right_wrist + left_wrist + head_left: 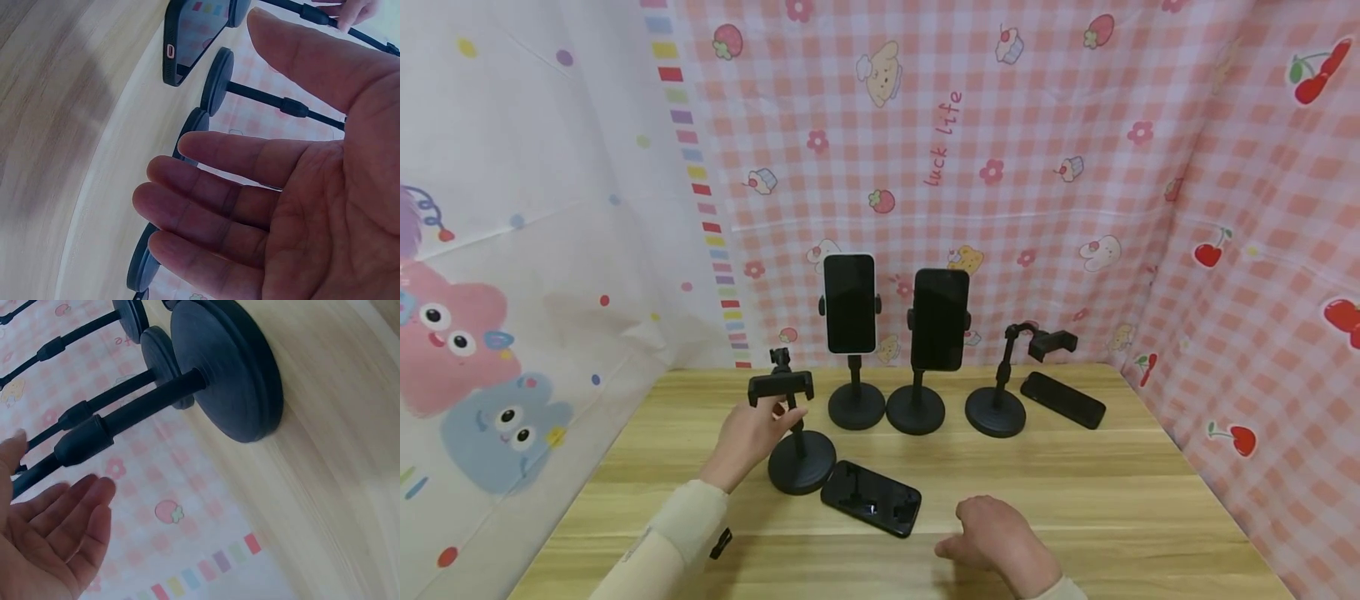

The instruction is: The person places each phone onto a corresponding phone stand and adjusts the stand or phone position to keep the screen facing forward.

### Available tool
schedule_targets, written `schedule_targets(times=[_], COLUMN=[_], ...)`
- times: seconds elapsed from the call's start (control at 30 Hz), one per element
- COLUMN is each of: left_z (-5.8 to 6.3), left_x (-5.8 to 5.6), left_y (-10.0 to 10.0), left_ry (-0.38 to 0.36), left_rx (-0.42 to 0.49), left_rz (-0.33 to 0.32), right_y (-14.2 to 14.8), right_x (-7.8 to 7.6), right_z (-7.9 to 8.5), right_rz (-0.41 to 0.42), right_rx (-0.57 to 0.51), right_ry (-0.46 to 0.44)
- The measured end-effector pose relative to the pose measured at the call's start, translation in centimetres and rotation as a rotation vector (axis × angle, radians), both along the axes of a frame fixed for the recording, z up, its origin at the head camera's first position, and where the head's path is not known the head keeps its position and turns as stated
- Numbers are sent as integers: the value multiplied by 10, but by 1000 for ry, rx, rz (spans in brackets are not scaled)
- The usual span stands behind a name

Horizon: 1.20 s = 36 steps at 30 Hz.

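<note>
With L hand [752,437] open, loose, abt pole [153,401] of front-L stand [800,442]; R hand [1000,537] open, empty, nr phone [872,497] flat just beside base [802,468]. Could tip stand by knocking pole sideways, poss. onto phone.

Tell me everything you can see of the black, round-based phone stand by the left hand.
The black, round-based phone stand looks plastic or metal: a thick disc base, a slim pole with a thicker collar, and a hook-ended clamp holding no phone. It stands upright on the pale wood-grain table, left of centre. The left hand is at its pole, thumb and fingers on opposite sides; actual contact is unclear.
</note>
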<state>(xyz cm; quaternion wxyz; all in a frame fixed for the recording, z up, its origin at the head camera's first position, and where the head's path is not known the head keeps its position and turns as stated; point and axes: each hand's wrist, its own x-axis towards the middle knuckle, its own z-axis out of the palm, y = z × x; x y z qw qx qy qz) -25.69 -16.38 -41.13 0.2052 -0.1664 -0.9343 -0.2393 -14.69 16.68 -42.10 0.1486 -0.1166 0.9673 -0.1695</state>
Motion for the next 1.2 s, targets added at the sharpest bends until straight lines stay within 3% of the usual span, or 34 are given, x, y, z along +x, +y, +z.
schedule_targets(times=[0.17,0.3,0.37,0.57,0.67,0.77,0.9,1.2], left_z=[6,15,20,33,44,55,67,71], left_x=[11,18,22,30,31,33,37,35], left_y=[-8,-16,-20,-27,-26,-21,-15,-11], left_ry=[-51,-3,62,383,495,541,561,570], left_rx=[19,61,78,39,-12,-72,-149,-229], left_rz=[89,123,117,-2,-91,-160,-194,-218], right_y=[1,1,1,0,-1,-1,-1,-2], right_x=[-1,-1,-1,-2,-2,-3,-3,-3], right_z=[-1,-3,-4,-7,-7,-8,-9,-10], right_rz=[-4,-1,0,-3,-1,5,11,-1], right_rx=[-7,-12,-14,-13,-7,-6,-5,12], right_ry=[-14,-7,-7,-15,-20,-24,-20,-14])
